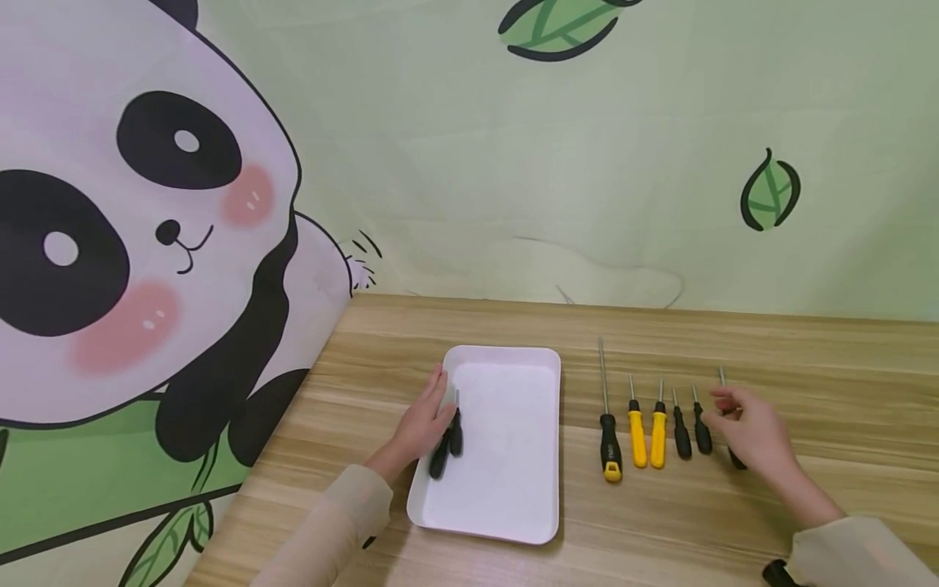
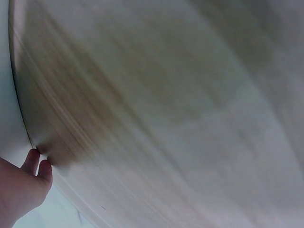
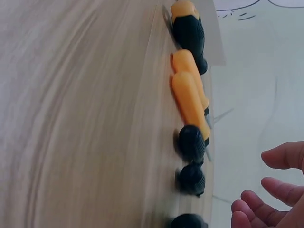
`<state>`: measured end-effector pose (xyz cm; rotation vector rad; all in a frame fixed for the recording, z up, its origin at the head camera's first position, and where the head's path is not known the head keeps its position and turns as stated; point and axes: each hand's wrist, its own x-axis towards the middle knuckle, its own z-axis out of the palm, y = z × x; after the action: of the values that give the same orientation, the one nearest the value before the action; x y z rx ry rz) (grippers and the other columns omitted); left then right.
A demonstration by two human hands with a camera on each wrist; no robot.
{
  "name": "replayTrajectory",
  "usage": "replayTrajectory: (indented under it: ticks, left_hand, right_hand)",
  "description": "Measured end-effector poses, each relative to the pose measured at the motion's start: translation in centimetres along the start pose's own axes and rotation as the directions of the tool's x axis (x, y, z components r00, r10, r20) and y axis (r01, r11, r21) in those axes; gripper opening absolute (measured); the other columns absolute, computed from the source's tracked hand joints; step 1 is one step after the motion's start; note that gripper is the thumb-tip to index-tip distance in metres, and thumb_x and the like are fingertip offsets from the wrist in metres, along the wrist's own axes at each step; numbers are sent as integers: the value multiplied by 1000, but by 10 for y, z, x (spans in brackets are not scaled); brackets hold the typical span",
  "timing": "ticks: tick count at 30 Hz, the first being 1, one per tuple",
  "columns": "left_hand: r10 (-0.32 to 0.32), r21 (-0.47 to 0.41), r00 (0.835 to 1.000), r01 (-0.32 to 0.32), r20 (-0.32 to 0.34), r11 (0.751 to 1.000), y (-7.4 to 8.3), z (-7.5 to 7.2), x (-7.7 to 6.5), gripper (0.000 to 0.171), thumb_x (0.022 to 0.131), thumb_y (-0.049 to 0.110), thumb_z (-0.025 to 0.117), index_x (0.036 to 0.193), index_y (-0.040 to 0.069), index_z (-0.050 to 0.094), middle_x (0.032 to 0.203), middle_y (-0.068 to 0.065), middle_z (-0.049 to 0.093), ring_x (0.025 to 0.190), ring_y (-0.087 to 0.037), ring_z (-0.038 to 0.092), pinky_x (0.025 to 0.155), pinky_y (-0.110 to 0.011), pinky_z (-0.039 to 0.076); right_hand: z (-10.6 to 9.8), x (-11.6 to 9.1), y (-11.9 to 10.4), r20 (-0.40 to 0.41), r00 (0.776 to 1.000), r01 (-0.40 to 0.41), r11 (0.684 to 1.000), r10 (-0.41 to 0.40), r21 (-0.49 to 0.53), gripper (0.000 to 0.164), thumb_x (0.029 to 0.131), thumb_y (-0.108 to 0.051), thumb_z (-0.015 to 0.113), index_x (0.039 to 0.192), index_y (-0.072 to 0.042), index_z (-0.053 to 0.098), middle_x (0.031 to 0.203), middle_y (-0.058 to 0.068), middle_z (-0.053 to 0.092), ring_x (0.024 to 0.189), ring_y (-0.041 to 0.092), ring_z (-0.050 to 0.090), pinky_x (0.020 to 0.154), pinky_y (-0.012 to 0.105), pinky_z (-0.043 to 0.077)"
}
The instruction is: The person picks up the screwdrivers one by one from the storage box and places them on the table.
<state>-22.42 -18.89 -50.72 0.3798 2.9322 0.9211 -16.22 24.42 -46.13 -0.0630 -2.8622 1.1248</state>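
My left hand (image 1: 418,420) rests at the left rim of a white tray (image 1: 506,473), fingers straight along the side and thumb over the rim. Inside the tray lie two small black screwdrivers (image 1: 456,436), close together near that hand. My right hand (image 1: 750,428) hovers over the rightmost screwdriver (image 1: 722,376), covering most of it; its shaft tip and handle end show. In the right wrist view the thumb and fingers (image 3: 281,194) are spread apart, with nothing between them. Beside it lie two small black screwdrivers (image 1: 682,436).
Further left in the row are two yellow-handled screwdrivers (image 1: 637,440) and a long black-and-yellow screwdriver (image 1: 610,448), all with shafts pointing away. Behind the wooden table (image 1: 866,391) hangs a green backdrop (image 1: 660,163) with a panda and leaves.
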Motion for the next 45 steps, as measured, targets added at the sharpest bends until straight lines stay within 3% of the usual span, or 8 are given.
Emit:
replayTrajectory:
  ticks: [5,13,19,23,29,33,39,45]
  left_hand:
    - [2,3,1000,-2,2,1000,0,0,0,58,94,25,42,142,4,17,152,-6,9,136,-25,20,108,-44,23]
    - [1,8,1000,-1,0,1000,1,-1,-1,58,93,25,42,142,4,18,152,-6,10,136,-25,20,108,-43,23]
    - [7,11,1000,-7,-5,1000,1,-1,-1,58,93,25,42,142,4,18,152,-6,10,136,-25,21,108,-43,24]
    - [8,9,1000,-8,-5,1000,1,-1,-1,58,94,25,41,142,4,18,152,-6,10,136,-25,21,108,-43,24]
    - [3,10,1000,-3,2,1000,2,-2,-2,58,94,26,41,142,4,18,152,-6,10,137,-25,20,108,-43,24]
    - [3,6,1000,-3,2,1000,2,-2,-1,58,94,25,41,142,4,18,152,-7,10,137,-24,19,108,-43,23]
    - [2,-3,1000,-2,4,1000,3,-2,-2,58,94,25,41,142,4,17,152,-7,9,137,-24,18,108,-43,23]
    - [7,-5,1000,-7,-2,1000,2,-1,-2,58,94,25,41,142,3,18,152,-7,9,137,-24,19,108,-44,23]
  right_hand:
    - [3,-2,-9,7,999,37,999,-37,15,43,83,-15,59,117,9,50,106,30,56,84,28,53,61,25,40]
    - [7,-5,-20,84,995,44,998,-48,49,46,84,-15,56,123,7,46,116,30,51,96,38,53,69,39,49]
    - [12,-7,-28,96,992,70,995,-76,66,47,84,-18,58,123,6,47,117,29,51,97,36,53,63,28,47]
    - [16,-9,-35,97,989,107,993,-111,45,44,84,-17,59,121,5,49,116,27,52,98,36,52,67,34,47]
    - [22,-10,-43,97,981,163,985,-168,57,44,82,-14,62,120,4,50,114,25,54,91,32,53,58,27,44]
    - [26,-11,-49,100,973,202,977,-209,70,42,82,-14,62,119,3,52,115,25,53,96,34,52,65,34,48]
    - [33,-12,-56,122,965,224,971,-233,87,42,82,-14,61,120,2,52,117,24,53,86,28,52,59,28,44]
    - [41,-12,-65,117,955,263,961,-271,79,42,81,-13,62,119,1,53,123,24,51,96,35,54,72,42,49]
